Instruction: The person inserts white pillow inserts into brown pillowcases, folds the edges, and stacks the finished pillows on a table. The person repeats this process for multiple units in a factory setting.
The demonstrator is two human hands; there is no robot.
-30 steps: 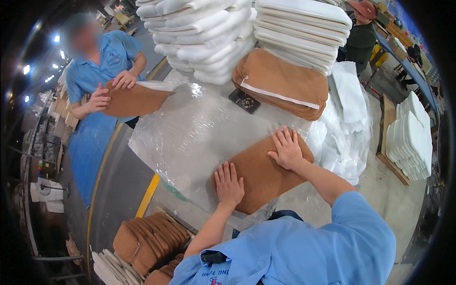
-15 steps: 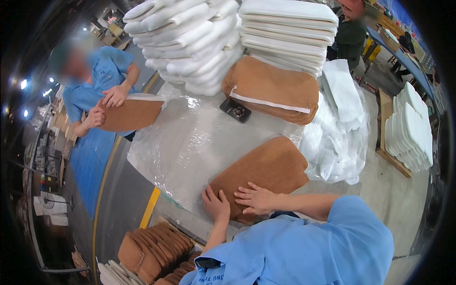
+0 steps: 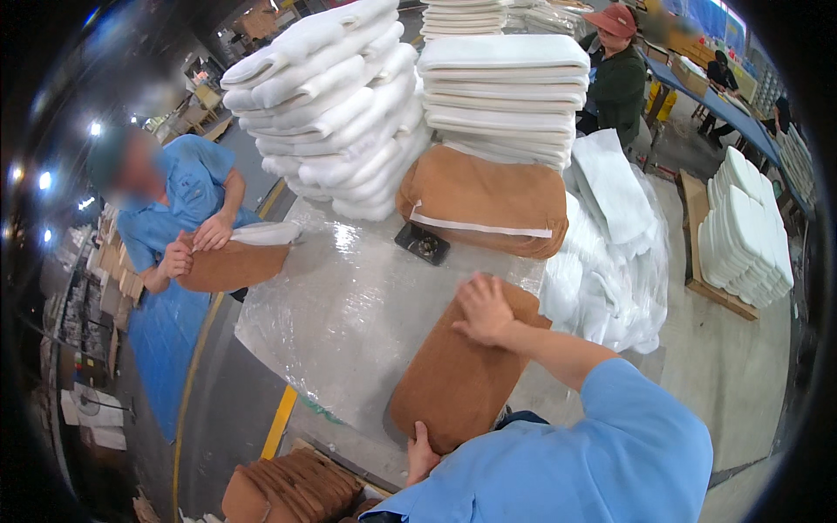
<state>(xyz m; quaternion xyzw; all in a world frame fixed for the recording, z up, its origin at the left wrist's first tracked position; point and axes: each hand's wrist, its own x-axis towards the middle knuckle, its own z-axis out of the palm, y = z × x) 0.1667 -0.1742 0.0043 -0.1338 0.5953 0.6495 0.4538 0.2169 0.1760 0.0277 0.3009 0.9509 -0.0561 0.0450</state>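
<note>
A brown fabric-covered cushion pad (image 3: 462, 375) lies slantwise on the plastic-covered work surface in front of me. My right hand (image 3: 484, 309) rests flat on its far part with the fingers spread. At the near left corner, my left hand (image 3: 422, 455) grips the pad's edge; the thumb shows on the brown fabric and the other fingers are mostly hidden. Beyond the pad, a stack of brown covered pads (image 3: 484, 193) has a white strip along its front edge. A dark phone (image 3: 422, 243) lies against that stack's near left side.
Tall stacks of white pads (image 3: 323, 105) and folded white sheets (image 3: 506, 96) stand at the back. Bagged white material (image 3: 602, 279) bounds the right side. A co-worker (image 3: 187, 200) at left handles another brown pad (image 3: 235, 266). Several brown pads (image 3: 283, 488) stand below at lower left.
My right hand has slid away from me to the pad's far part. My left hand has come down to its near edge. The pad has turned somewhat, and the view has shifted.
</note>
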